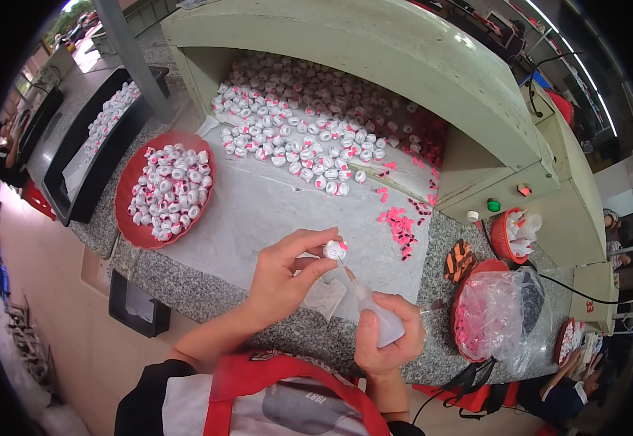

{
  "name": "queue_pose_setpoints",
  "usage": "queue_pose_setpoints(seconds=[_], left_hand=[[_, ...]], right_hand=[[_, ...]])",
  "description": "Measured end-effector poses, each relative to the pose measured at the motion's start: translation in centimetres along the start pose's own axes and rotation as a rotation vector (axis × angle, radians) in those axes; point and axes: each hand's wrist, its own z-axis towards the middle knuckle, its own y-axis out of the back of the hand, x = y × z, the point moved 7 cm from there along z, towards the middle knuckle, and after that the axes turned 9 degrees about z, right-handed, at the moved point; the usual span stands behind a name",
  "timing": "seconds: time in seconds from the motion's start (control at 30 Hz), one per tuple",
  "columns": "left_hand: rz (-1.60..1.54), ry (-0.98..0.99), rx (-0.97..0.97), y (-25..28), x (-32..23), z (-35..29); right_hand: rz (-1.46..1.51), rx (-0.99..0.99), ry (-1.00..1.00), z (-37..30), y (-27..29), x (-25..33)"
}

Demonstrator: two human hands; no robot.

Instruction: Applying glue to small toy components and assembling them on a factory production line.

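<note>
Between the thumb and fingers of my left hand (287, 272) is a small white toy head with pink parts (335, 250). My right hand (393, 334) is wrapped round a pale squeeze bottle (379, 314) with a thin needle tip. That tip points at the toy head, close to its lower right; whether it touches I cannot tell. Many similar white heads (309, 149) are piled at the back of the white paper sheet (251, 207). To the right of them lie small pink bow-like pieces (400, 231), some showing dark sides.
A red scalloped bowl (129, 192) heaped with white heads stands at left, beside a long black tray (76, 207). The pale cabinet (345, 36) arches over the pile. At right are a red bowl with a plastic bag (494, 309), an orange basket (502, 236) and a striped cloth piece (460, 261).
</note>
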Motion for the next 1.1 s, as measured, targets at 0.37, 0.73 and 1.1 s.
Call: queue_pose_setpoints(seconds=[0.37, 0.73, 1.1], left_hand=[[0.015, 0.003, 0.013, 0.0, -0.5, -0.2], [0.089, -0.035, 0.032, 0.3, -1.0, -0.1], [-0.318, 0.268, 0.103, -0.5, 1.3, -0.2]], right_hand=[[-0.019, -0.022, -0.086, -0.4, 0.0, -0.6], [-0.010, 0.078, 0.007, 0.5, -0.3, 0.3], [0.027, 0.020, 0.017, 0.1, 0.6, 0.1]])
